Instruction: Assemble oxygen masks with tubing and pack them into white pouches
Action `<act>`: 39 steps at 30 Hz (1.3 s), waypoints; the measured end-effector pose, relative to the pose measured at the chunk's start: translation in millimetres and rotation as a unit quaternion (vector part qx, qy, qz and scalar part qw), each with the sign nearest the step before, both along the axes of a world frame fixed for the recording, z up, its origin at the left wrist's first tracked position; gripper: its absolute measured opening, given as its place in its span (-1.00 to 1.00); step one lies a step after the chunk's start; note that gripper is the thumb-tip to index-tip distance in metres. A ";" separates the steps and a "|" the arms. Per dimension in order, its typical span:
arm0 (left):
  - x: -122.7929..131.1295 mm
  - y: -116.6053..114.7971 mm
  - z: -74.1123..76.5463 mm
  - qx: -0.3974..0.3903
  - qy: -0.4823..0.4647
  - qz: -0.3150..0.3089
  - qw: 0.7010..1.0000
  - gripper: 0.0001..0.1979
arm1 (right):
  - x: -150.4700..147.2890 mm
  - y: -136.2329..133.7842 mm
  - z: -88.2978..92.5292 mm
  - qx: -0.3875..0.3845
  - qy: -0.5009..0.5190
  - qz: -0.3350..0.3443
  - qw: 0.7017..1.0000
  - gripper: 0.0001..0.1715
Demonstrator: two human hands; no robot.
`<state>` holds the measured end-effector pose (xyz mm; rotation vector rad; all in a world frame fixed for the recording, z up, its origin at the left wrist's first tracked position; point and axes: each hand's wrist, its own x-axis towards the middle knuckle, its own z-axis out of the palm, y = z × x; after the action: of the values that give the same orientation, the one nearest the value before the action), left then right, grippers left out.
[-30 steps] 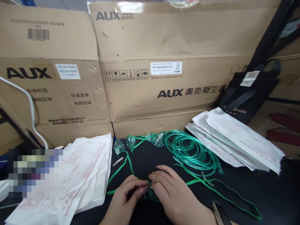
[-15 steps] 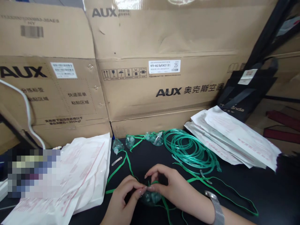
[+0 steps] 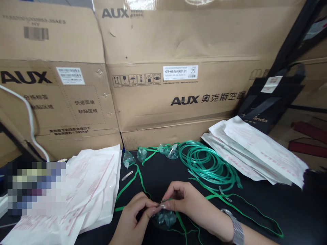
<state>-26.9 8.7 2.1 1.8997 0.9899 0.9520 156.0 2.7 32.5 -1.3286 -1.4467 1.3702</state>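
Observation:
Low in the middle lies a clear green-tinted oxygen mask [image 3: 165,218] on the black tabletop, partly covered by my fingers. My left hand [image 3: 138,212] pinches the mask's edge between thumb and forefinger. Right beside it, my right hand [image 3: 182,199] is closed in a pinch on the mask's green elastic strap [image 3: 182,224], at that same edge; the exact spot is hidden by the fingertips. The strap's other end trails down over the table. A metal-banded watch sits on the right wrist.
Farther back are more masks [image 3: 128,158] with green straps, a metal nose clip [image 3: 127,175] and coiled green tubing [image 3: 206,163]. White printed pouches [image 3: 94,180] lie at left, and another stack [image 3: 255,153] at right. Large cardboard boxes [image 3: 178,44] wall off the back; a black bag [image 3: 270,98] stands right.
My right forefinger, raised and apart from the thumb before, has come down into a pinch at the mask's edge. More of the mask now shows below my fingers. My left hand has hardly moved.

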 end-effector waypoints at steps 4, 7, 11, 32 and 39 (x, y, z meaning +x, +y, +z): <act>0.9 -1.2 1.2 0.006 0.003 0.000 1.000 -0.79 | -1.9 -2.0 1.1 0.013 0.012 0.009 1.000 -0.62; 1.1 -1.8 0.7 0.037 0.018 -0.004 0.999 -0.79 | -2.6 -3.1 1.9 0.026 0.003 0.009 1.000 -0.64; -1.2 -4.1 -2.5 0.130 0.051 -0.031 0.990 -0.81 | 0.5 -4.7 8.4 0.058 -0.090 0.039 0.993 -0.82; 1.7 -6.8 1.5 0.112 0.058 -0.002 0.992 -0.80 | 5.6 0.4 11.7 0.050 -0.111 0.089 0.989 -0.75; 0.4 -6.5 -0.3 0.122 0.054 -0.013 0.991 -0.82 | 4.7 0.1 9.9 0.036 -0.152 0.085 0.984 -0.71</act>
<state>-26.5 2.3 1.8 2.1811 0.9434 1.0026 160.7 2.8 42.4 -1.4418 -1.8329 1.2456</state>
